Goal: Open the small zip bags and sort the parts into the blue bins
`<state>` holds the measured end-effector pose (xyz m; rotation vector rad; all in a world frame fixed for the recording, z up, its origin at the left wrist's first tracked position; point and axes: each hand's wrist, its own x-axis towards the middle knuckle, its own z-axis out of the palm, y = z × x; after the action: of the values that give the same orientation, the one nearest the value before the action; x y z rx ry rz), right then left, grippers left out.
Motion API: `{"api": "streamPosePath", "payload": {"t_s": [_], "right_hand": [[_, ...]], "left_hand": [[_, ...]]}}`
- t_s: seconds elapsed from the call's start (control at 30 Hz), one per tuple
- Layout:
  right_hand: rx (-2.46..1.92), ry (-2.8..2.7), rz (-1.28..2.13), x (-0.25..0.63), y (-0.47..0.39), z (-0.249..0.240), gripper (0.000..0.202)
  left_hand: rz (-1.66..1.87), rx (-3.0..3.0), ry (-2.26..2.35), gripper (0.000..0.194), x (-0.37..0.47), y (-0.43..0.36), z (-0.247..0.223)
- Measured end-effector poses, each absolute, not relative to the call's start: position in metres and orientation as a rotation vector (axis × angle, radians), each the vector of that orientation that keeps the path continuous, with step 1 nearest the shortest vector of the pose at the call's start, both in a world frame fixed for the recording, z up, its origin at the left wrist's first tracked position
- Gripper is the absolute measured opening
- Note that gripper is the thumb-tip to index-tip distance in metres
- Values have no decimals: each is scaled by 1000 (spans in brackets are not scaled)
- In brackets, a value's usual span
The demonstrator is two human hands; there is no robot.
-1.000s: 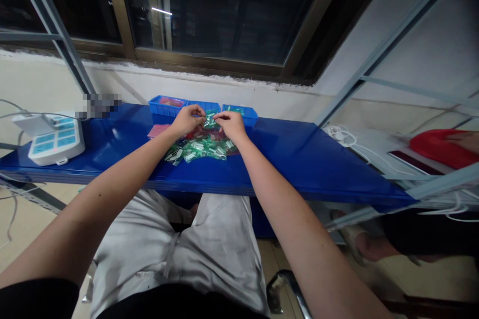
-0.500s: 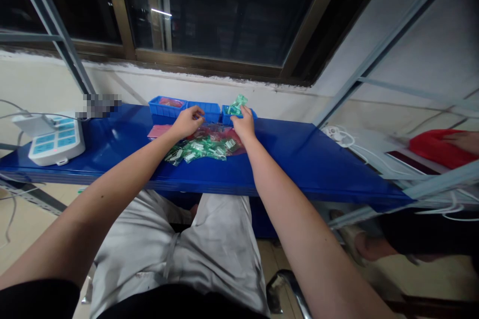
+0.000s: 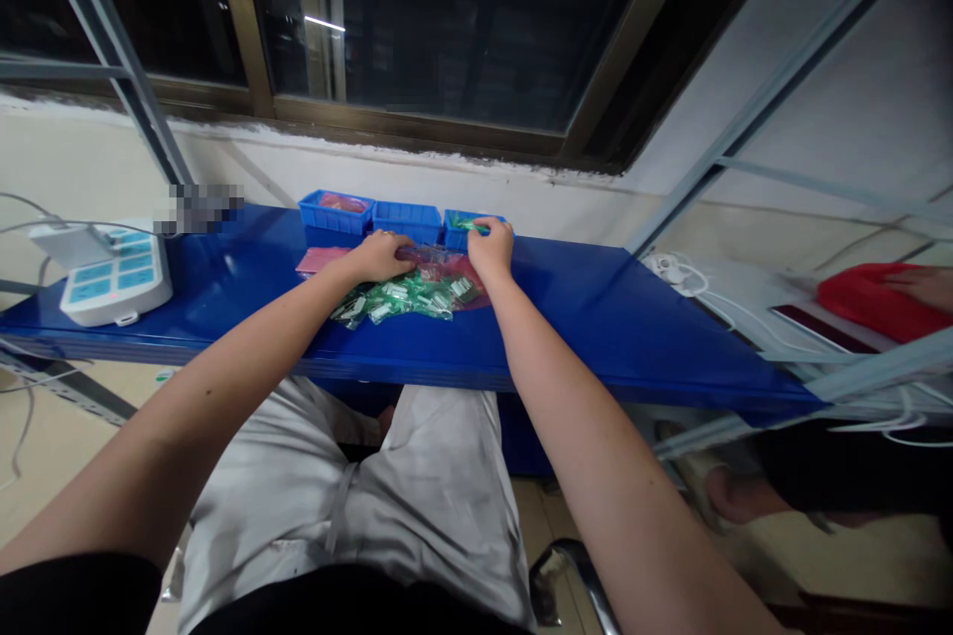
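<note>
A pile of green plastic packets (image 3: 402,298) with pale pieces inside lies on the blue table (image 3: 573,317). Pink and red packets (image 3: 317,260) lie at its left and behind it. My left hand (image 3: 381,256) rests at the pile's back left, fingers curled down; whatever is under its fingertips is hidden. My right hand (image 3: 491,246) is at the front edge of the right blue bin (image 3: 454,238), its fingers closed on a green packet (image 3: 471,224). Beside that bin stand the middle blue bin (image 3: 406,221) and the left blue bin (image 3: 317,215), which holds red packets.
A white power strip (image 3: 119,280) with a plug and cables sits at the table's left. Metal shelf posts rise at both sides. On the right are white cables (image 3: 692,283) and another person's hand on a red bag (image 3: 864,298).
My left hand has moved slightly right and down onto the pile. The green packet that stood above the right bin is now lower in it, and my right hand has turned inward.
</note>
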<state>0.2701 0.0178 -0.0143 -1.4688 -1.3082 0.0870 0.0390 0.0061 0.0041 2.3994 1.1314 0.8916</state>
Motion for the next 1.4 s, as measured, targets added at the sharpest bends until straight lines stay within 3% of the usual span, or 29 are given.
{"api": "streamPosePath", "payload": {"t_s": [0.23,0.47,0.57,0.8,1.13,1.4], "right_hand": [[-1314,-1418,170,261,10,-11,16],[-1224,-1532,349,246,3,-10,16],[-1183,-1617,371,241,1,-11,15],[-1072,-1744,476,236,3,-14,14],[-1065,-1532,816,230,3,-14,13],[-1103,-1503,590,235,6,-12,11]], "left_hand": [[777,2588,1183,38,40,11,5],[735,2762,1194,24,44,14,-1],[764,2777,1164,17,44,12,-1],[1041,2566,1173,27,45,3,8],[1131,2325,1226,18,45,-2,14],[990,2269,1180,13,46,-5,13]]}}
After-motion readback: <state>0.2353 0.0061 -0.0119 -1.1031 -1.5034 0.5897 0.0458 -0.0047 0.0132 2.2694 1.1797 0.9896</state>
